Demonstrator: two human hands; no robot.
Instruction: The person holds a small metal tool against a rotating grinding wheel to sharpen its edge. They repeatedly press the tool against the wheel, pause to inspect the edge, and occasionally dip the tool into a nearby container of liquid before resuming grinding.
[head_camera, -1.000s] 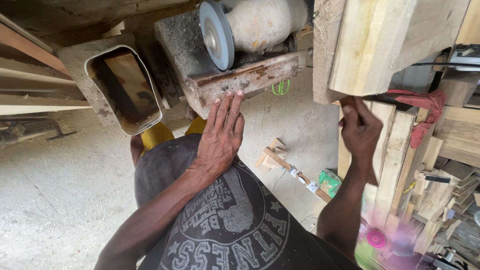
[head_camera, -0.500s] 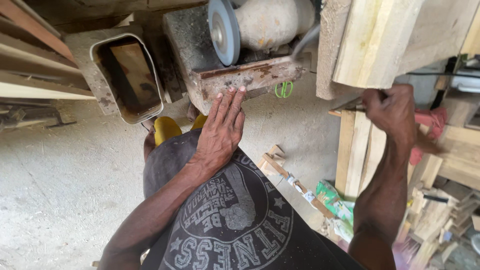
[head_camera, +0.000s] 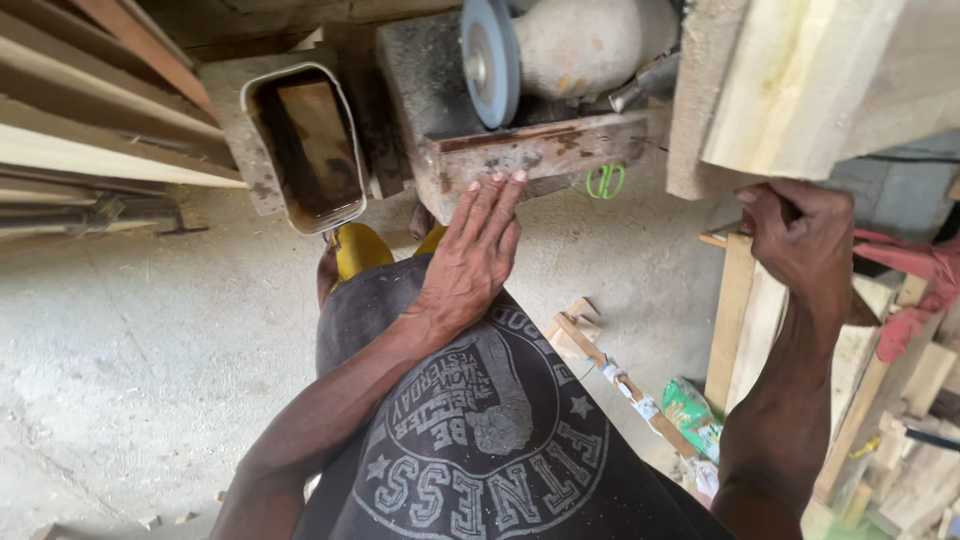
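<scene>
My left hand (head_camera: 470, 255) lies flat with its fingers stretched out. Its fingertips touch the lower edge of a rusty metal rest (head_camera: 540, 150). Above the rest stands a grey grinding wheel (head_camera: 490, 60) on a pale rounded motor (head_camera: 580, 45). My right hand (head_camera: 800, 235) is curled into a fist just under a big pale wooden block (head_camera: 800, 80) at the upper right. Whether anything is inside the fist is hidden. My dark printed shirt fills the bottom middle.
A rusty open metal container (head_camera: 305, 150) with a board inside stands left of the grinder. Long planks (head_camera: 90, 130) run along the left. Upright wood pieces (head_camera: 740, 320), a green packet (head_camera: 690, 410), a red cloth (head_camera: 920, 270) and scraps crowd the right. Green loop handles (head_camera: 604, 182) lie on the concrete.
My right hand has risen from beside the upright planks to just under the big wooden block. My left hand has stayed at the rusty rest.
</scene>
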